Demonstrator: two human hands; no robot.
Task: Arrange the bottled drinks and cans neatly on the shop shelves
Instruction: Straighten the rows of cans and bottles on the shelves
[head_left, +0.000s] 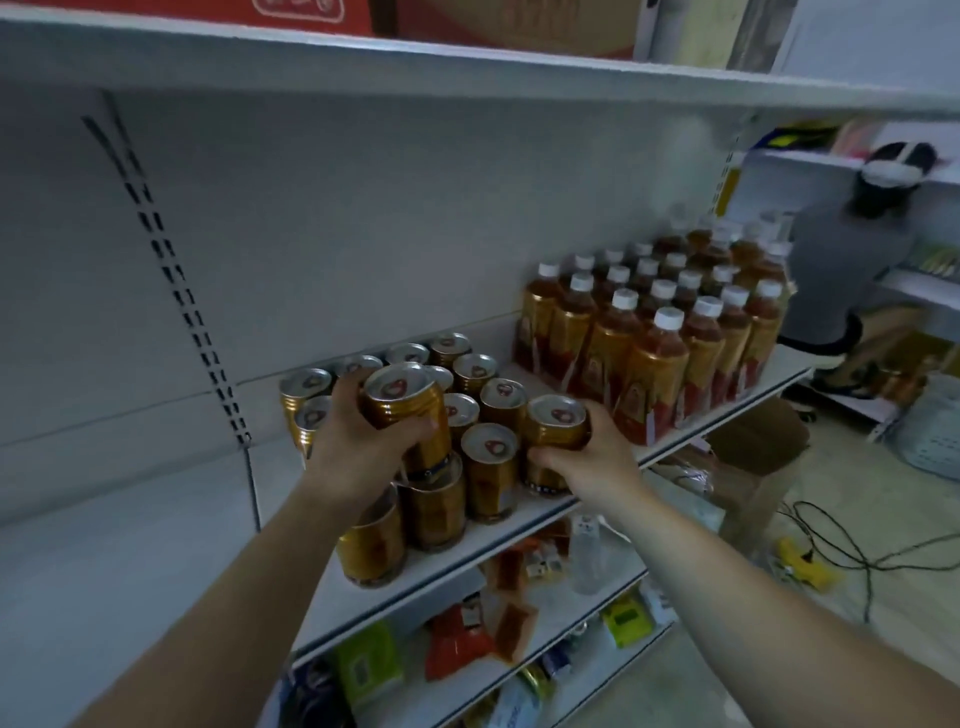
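Inside the grip of the left hand (358, 447) sits a raised gold can (405, 410); the right hand (587, 462) clasps a neighbouring can (555, 431). Rigid, slick, likely heavy: hold round the sidewall.

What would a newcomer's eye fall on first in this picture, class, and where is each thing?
The two hands at centre draw the eye: the left hand grips a raised can above the front row, while the right hand grips a corner can at the group's right front. Around them gold cans cluster on the shelf, with a tight block of white-capped bottles to their right.
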